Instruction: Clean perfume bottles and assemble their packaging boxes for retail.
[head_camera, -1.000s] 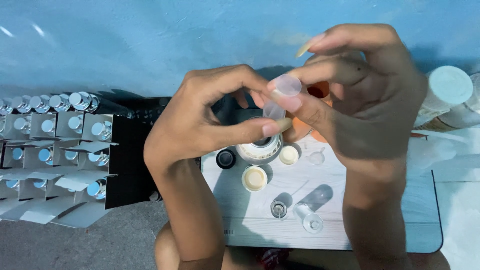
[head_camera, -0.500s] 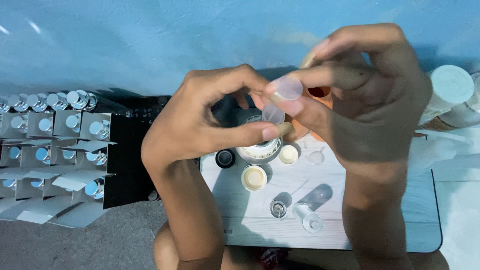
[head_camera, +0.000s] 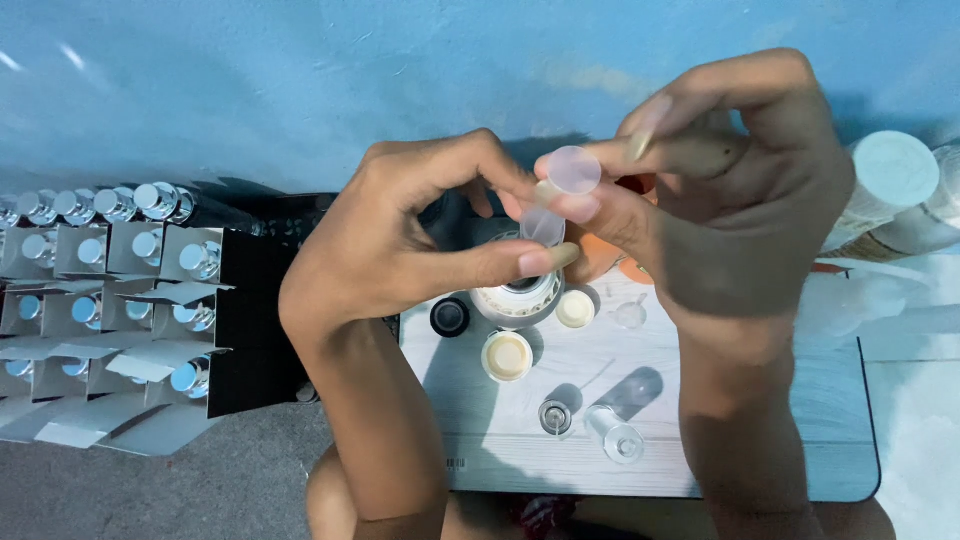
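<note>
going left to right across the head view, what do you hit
open boxes with silver-capped bottles → left hand → small black cap → cream round cap → small clear vial held up between both hands → clear bottle lying on the board → right hand → white-lidded container

hands: left hand (head_camera: 400, 235) and right hand (head_camera: 740, 200) meet above tray (head_camera: 700, 470), small vial (head_camera: 545, 225) between their fingertips | under them on tray: open jar (head_camera: 520, 298), caps (head_camera: 508, 355) beside it, two small bottles (head_camera: 612, 432) nearer the person | left of tray: boxes with bottles (head_camera: 150, 290) | far right: capped containers (head_camera: 890, 180)
</note>
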